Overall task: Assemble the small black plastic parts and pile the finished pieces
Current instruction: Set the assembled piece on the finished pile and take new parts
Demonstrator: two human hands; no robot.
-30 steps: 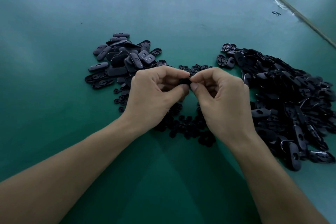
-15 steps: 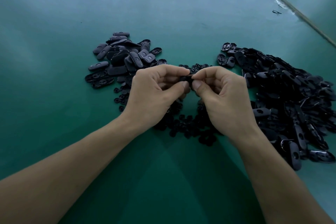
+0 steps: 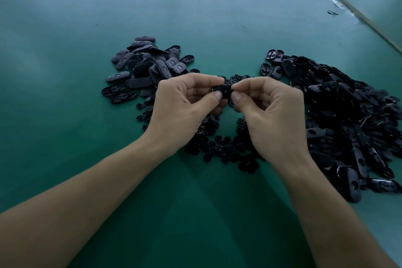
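Above the green table (image 3: 65, 72) | left hand (image 3: 185, 111) and right hand (image 3: 272, 115) pinch one small black part (image 3: 224, 90) between fingertips | round pieces (image 3: 221, 148) beneath | oval pile (image 3: 148, 67) left | loose heap (image 3: 348, 115) right

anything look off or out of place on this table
One small black piece lies alone by the table seam at far right, away from every pile. What looks like tape along that seam looks torn and wrinkled. Nothing else stands out; the left hand and right hand pinch one black part between them.
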